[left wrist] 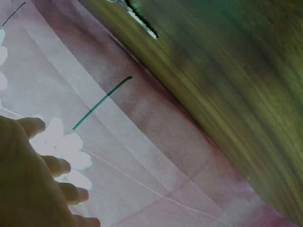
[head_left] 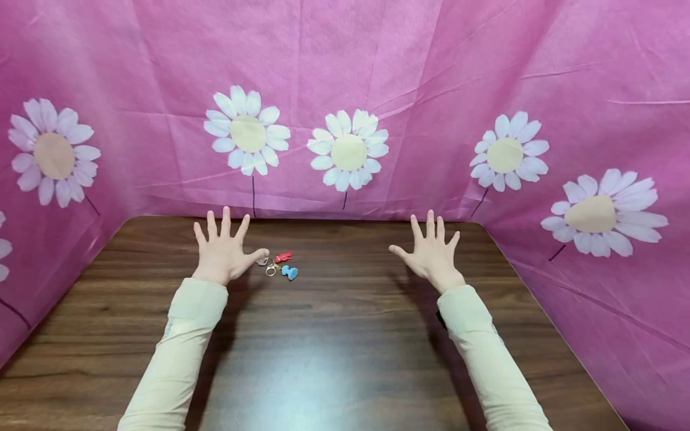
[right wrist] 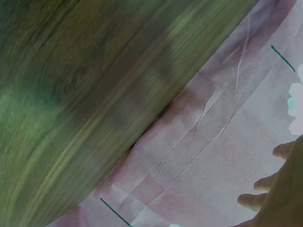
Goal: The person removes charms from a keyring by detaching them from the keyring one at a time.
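Observation:
My left hand (head_left: 221, 254) is held over the far left part of the table with its fingers spread and nothing in it. Just right of its thumb lies a small keychain with a gold-coloured ring (head_left: 267, 273), a red charm (head_left: 283, 257) and a blue charm (head_left: 291, 273). A pale piece (head_left: 262, 261) of it is partly covered by the thumb tip. Across the table, my right hand (head_left: 433, 254) also has its fingers spread wide and holds nothing. The wrist views catch fingers of the left hand (left wrist: 28, 175) and right hand (right wrist: 279, 189) at their lower corners.
A dark brown wood-grain table (head_left: 334, 323) spreads below both arms. Pink cloth (head_left: 345, 54) printed with white daisies hangs along its back and sides. The table's far edge runs just beyond the fingertips in the head view.

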A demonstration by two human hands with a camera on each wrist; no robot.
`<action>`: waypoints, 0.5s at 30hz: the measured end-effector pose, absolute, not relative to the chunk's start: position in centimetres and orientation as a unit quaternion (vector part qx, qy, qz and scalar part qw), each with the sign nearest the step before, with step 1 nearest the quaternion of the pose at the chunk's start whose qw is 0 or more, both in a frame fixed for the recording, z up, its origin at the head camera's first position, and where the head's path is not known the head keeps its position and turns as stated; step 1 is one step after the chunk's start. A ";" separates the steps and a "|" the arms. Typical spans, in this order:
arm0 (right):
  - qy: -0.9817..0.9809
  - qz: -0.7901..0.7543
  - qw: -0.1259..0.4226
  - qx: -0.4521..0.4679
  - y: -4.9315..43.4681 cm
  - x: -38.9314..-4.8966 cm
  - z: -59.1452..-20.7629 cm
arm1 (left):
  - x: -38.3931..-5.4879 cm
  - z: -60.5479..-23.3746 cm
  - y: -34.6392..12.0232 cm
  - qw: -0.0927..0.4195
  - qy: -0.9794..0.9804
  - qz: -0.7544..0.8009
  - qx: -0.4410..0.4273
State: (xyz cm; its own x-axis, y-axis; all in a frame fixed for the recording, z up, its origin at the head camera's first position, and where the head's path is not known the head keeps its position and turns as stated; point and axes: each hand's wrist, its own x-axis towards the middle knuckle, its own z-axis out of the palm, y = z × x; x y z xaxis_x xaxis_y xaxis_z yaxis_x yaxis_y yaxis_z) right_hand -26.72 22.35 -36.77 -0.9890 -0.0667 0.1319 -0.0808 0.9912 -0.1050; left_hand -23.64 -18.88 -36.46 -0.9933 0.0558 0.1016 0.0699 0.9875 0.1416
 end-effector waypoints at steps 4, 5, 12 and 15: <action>-0.995 0.057 0.068 0.040 22.6 -26.6 -36.8 | -23.3 -36.2 -18.9 0.030 -0.996 -0.081 -0.035; -0.995 0.061 0.069 0.043 22.6 -26.5 -36.7 | -23.1 -36.0 -19.0 0.027 -0.996 -0.082 -0.037; -0.990 0.066 0.082 0.090 22.7 -26.0 -35.6 | -21.8 -34.5 -19.2 0.056 -0.991 -0.094 -0.077; -0.985 0.078 0.101 0.118 22.5 -25.6 -35.3 | -20.9 -34.2 -19.2 0.093 -0.986 -0.094 -0.099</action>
State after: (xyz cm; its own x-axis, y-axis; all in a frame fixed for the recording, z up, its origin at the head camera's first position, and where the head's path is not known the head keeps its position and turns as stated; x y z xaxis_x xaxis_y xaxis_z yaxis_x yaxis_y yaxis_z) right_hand -25.58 22.53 -35.28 -0.9516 -0.2171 0.2176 -0.2485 0.9600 -0.1288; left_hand -20.90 -19.25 -34.18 -0.9632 0.1780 0.2013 0.2128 0.9627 0.1673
